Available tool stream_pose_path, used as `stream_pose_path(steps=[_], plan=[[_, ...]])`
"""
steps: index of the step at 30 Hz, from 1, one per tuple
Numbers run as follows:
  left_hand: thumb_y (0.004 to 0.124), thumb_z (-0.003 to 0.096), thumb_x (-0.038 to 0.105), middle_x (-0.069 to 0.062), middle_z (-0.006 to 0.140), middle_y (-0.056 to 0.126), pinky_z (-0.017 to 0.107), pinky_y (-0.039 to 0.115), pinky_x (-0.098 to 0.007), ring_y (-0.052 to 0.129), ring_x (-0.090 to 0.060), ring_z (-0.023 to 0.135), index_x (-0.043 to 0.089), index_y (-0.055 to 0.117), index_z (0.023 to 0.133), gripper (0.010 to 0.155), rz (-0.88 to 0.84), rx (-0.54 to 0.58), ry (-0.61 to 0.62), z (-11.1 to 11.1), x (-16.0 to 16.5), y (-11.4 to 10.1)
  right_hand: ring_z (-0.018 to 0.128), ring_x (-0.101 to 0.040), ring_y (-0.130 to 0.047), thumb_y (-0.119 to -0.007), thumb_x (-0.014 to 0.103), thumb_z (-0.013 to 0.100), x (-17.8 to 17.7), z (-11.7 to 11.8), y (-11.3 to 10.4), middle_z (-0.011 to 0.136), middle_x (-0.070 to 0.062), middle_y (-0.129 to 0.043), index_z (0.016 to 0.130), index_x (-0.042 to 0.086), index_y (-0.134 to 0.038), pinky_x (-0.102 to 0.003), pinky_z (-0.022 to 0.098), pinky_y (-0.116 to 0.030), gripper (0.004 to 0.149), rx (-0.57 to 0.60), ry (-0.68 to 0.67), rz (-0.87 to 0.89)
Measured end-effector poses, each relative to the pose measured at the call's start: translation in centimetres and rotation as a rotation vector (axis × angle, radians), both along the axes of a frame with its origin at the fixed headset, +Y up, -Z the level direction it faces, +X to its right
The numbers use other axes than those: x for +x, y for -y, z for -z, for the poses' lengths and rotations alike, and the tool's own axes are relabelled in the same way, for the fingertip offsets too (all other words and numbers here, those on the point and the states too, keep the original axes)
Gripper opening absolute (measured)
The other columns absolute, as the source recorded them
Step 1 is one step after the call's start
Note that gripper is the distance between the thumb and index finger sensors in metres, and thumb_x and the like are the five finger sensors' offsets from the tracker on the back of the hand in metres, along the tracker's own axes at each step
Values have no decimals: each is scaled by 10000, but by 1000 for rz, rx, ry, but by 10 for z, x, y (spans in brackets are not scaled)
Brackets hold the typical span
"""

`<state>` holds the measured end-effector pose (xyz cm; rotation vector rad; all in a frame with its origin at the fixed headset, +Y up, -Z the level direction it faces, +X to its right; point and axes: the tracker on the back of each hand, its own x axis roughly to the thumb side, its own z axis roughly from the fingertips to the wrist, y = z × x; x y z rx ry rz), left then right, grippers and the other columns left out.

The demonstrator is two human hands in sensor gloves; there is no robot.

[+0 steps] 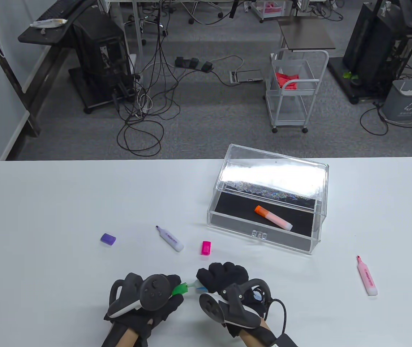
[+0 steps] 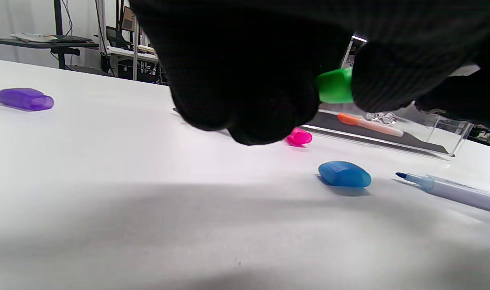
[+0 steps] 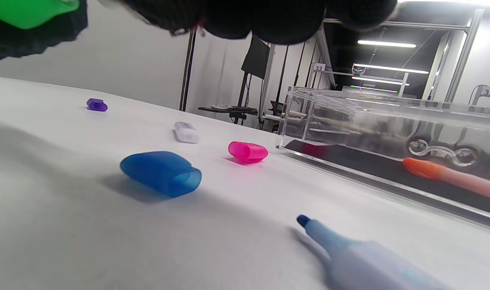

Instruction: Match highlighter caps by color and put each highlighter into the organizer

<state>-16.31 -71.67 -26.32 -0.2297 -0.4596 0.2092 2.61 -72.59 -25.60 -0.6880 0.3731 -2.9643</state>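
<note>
- You're pinching the green cap in your left hand, held above the table.
- Your right hand is curling round what I judge to be the green highlighter, mostly hidden.
- Line up tip and cap squarely, then press until seated.
- The organizer is waiting open, already holding the orange highlighter.
</note>
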Motion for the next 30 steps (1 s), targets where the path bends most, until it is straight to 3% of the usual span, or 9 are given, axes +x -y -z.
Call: stream_pose_path(steps=[7,17,22,30], plan=[[806,573,541,-22,936,876,585,942,-374,1069,-181,724,205,698,1077,615,-25,21,8,-2,4,1,725,-247,-742,-742,291,441,-6,-5,-1,897,0,-674,907,340,-575,-524,560,-654,498,37,-37,-18],[808,593,419,-120,869,931,537,987,-383,1121,-199,650,125,739,1064,560,-258,51,-15,-7,2,2,673,-256,-767,-749,282,427,-4,-3,-2,853,-25,-704,894,304,-600,-529,502,-698,490,53,-29,32],[792,596,399,-142,839,943,518,997,-387,1121,-208,610,118,764,1053,537,-279,97,-9,-12,3,-4,625,-258,-798,-763,290,413,-3,-3,-4,807,-38,-737,874,276,-624,-532,447,-739,481,67,-31,73],[774,602,412,-127,863,926,549,982,-395,1110,-214,651,125,743,1063,544,-273,117,-17,-15,1,-4,637,-252,-795,-762,312,419,-5,-7,-6,813,-29,-738,877,287,-627,-530,462,-732,478,55,3,88]])
